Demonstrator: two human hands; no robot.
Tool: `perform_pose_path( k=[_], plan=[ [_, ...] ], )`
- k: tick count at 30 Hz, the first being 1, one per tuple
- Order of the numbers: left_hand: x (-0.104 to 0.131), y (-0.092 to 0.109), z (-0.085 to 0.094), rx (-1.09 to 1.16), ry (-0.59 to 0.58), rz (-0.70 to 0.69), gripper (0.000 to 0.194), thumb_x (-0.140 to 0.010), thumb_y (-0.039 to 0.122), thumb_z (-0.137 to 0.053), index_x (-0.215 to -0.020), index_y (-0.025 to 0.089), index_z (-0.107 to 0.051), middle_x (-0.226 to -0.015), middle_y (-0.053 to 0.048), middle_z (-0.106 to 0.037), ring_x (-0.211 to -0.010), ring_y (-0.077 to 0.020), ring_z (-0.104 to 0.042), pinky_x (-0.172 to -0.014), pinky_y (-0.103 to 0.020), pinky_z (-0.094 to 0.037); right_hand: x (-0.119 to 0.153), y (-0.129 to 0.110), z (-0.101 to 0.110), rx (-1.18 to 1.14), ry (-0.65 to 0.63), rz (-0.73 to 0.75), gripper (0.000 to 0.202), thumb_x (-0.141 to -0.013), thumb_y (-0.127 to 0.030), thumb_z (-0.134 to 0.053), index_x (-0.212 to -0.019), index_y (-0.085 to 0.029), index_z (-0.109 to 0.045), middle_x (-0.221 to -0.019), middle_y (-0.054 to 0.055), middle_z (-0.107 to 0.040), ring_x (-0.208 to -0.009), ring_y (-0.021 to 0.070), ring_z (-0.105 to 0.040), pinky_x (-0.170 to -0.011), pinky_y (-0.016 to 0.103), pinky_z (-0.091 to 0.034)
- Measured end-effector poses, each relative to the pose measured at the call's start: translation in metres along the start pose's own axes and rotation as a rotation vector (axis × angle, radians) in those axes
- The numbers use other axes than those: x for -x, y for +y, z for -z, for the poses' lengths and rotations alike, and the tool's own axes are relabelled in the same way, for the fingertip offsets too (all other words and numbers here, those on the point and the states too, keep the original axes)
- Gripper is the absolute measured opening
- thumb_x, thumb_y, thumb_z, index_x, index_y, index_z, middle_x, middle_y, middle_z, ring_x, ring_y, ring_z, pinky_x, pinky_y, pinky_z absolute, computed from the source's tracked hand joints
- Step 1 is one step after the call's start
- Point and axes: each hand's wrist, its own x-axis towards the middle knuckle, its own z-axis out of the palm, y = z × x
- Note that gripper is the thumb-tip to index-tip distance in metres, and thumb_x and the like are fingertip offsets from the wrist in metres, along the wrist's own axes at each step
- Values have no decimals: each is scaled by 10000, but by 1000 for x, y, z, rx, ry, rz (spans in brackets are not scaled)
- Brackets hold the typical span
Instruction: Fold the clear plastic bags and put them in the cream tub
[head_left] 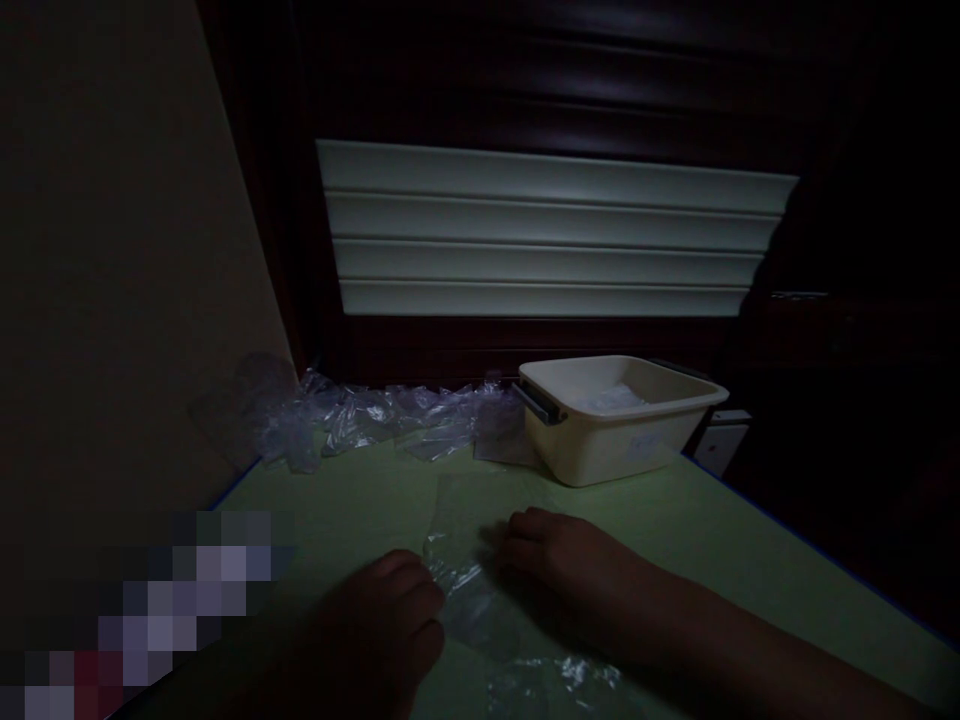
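**A clear bag spread between our hands**

We have a clear plastic bag (465,582) lying on the green table (345,530), between our two hands. Our left hand (397,610) sits at its near left side, fingers curled; our right hand (551,545) reaches over its right side, fingers loosely bent. We cannot tell whether either grips the film. With a hand on each side, we can probably steady or smooth such thin, slippery stuff.

More crumpled plastic (555,685) lies nearest us. The heap of clear bags (390,420) runs along the far edge, perhaps to leave us working room. The cream tub (589,455) stands upright at the far right, likely for easy reach, with some clear plastic (619,397) inside.

We see a small pale label (643,443) on the tub, but can read no writing or brand.
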Motion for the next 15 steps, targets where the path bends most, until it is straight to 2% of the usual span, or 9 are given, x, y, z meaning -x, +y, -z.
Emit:
perform_pose_path(
  k=[3, 7, 8, 10, 12, 13, 15],
  plan=[
    [-1, 3, 1, 35, 2, -15, 213, -772, -1, -482, -690, 168, -582, -710, -7, -611, -713, -170, -560, -673, -283, -455, 3, -6, 6, -176, 7, 25, 176, -847, -77, -493, -938, -133, -634, -871, 63, -600, -750, 148, -555, -638, 229, -433],
    [0, 9, -4, 85, 24, -133, 240, -902, 98, -450, -732, 178, -600, -676, 9, -608, -643, -131, -565, -611, -217, -466, 9, -13, 19, -513, -58, 134, 203, -748, -89, -648, -949, -121, -647, -932, 57, -617, -843, 138, -584, -739, 208, -463],
    [0, 11, -4, 61, 29, -74, 231, -916, 109, -443, -772, 174, -612, -711, -1, -626, -687, -138, -581, -656, -228, -479, 9, -14, 20, -564, -84, 157, 237, -718, -108, -690, -952, -117, -651, -950, 59, -624, -862, 143, -589, -762, 215, -467],
    [2, 14, -4, 42, 52, -28, 227, -930, 121, -433, -815, 172, -622, -725, -5, -637, -719, -147, -591, -693, -239, -488, 10, -13, 20, -616, -156, 217, 288, -675, -109, -728, -955, -103, -658, -971, 64, -633, -882, 152, -593, -786, 227, -473],
    [4, 13, -6, 42, 37, -10, 244, -932, 121, -429, -794, 173, -624, -697, 0, -629, -690, -139, -584, -659, -221, -484, 9, -11, 16, -615, -242, 288, 296, -656, -41, -711, -947, -76, -668, -959, 64, -637, -873, 146, -590, -773, 212, -472],
    [4, 11, -8, 54, 22, -22, 258, -928, 121, -432, -759, 175, -620, -674, 6, -620, -659, -131, -575, -624, -206, -476, 9, -10, 14, -602, -272, 321, 292, -650, -1, -695, -935, -63, -674, -938, 61, -640, -857, 138, -587, -762, 198, -468],
    [4, 5, -14, 90, -21, -143, 265, -915, 149, -452, -703, 179, -607, -638, 14, -605, -614, -124, -559, -564, -188, -458, 7, -9, 10, -562, -306, 365, 291, -649, 39, -684, -928, -45, -680, -899, 57, -644, -828, 128, -576, -743, 178, -455]
  ],
)
